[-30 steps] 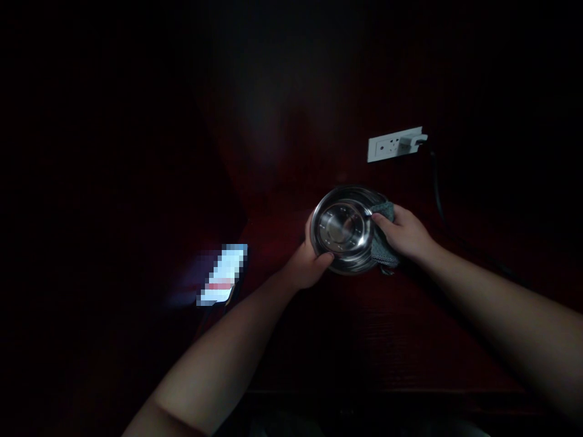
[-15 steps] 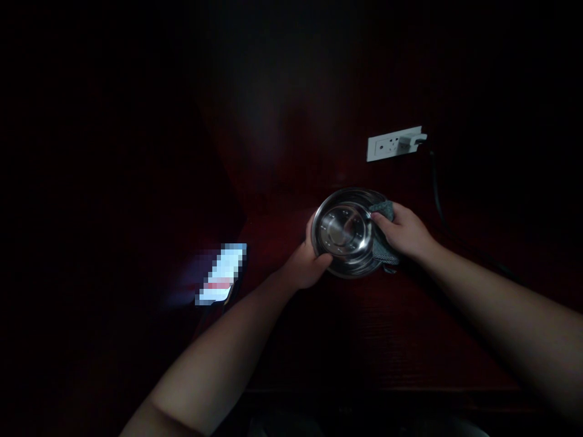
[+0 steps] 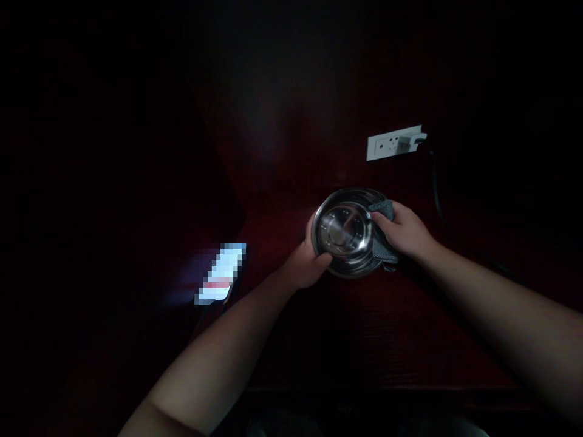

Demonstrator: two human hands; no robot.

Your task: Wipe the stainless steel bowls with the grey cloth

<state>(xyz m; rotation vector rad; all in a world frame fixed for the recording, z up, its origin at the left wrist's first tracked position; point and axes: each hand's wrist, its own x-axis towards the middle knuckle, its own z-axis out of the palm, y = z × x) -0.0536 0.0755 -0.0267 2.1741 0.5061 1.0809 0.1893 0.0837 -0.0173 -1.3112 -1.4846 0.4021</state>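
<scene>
A round steel bowl (image 3: 342, 232) is held tilted above a dark red wooden table (image 3: 364, 340), its inside facing me. My left hand (image 3: 304, 262) grips the bowl's lower left rim, thumb over the edge. My right hand (image 3: 404, 230) is closed on a grey cloth (image 3: 384, 212) that is pressed against the bowl's right rim and outer side. Part of the cloth hangs below the hand.
A lit phone screen (image 3: 222, 273) lies on the table to the left. A white wall socket (image 3: 392, 144) with a white plug and a dark cable (image 3: 436, 188) sits behind the bowl. The rest of the scene is very dark.
Almost nothing moved. The bowl and both hands have shifted very slightly, and the right hand with the cloth stays at the right rim.
</scene>
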